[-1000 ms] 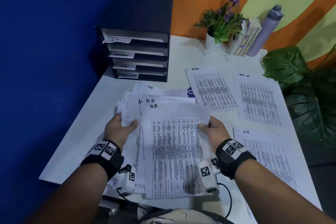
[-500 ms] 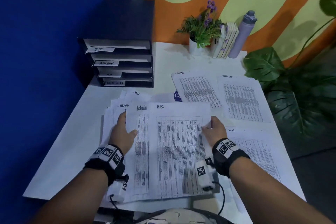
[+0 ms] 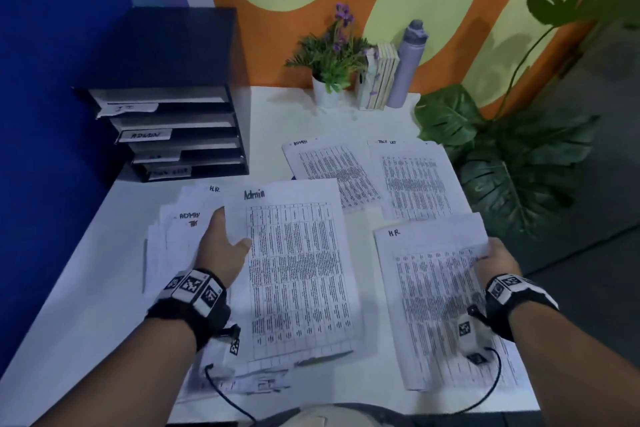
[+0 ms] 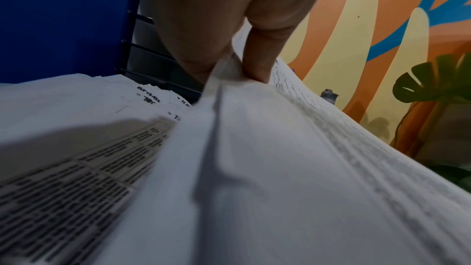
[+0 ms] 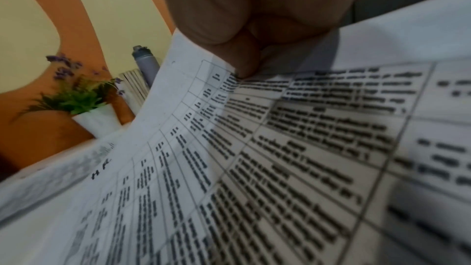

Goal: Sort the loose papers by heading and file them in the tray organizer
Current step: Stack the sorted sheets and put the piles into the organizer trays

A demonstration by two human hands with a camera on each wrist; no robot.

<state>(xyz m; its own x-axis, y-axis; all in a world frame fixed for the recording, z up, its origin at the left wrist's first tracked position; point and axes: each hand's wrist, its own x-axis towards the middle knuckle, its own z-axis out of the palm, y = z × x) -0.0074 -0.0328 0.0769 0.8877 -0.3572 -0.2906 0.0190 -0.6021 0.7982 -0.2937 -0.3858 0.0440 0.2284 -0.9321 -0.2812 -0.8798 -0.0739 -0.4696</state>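
Sheet headed "H.R." [image 3: 433, 291] held above the right side of the desk [image 3: 86, 288], over another printed sheet lying there. Right hand [image 3: 498, 263] gripping its right edge; thumb on the printed face, fingers [image 5: 244, 61] curled beneath, pinch confirmed in the right wrist view.

Sheet headed "Admin" [image 3: 298, 270] on top of the loose pile [image 3: 173, 239] at desk centre-left, left edge lifted. Left hand [image 3: 221, 246] pinching that edge; thumb [image 4: 262, 55] on the upper face, remaining fingers underneath, closed on the paper. Further headings "ADMIN" and "H.R." readable on pile sheets fanned out to the left.

Two sorted sheets flat on the desk further back: one headed "ADMIN" [image 3: 332, 170], one beside it with a heading too blurred to confirm [image 3: 415, 177].

Tray organizer [image 3: 180, 135] at the desk's back-left corner against the blue wall, dark, four tiers. Labels "IT" and "ADMIN" legible on the top two; lower two illegible.

Against the painted wall at the rear: potted plant with purple flowers [image 3: 329, 59], upright books [image 3: 381, 76] and grey bottle [image 3: 408, 62], side by side. Large-leaved plant [image 3: 512, 163] past the desk's right edge.
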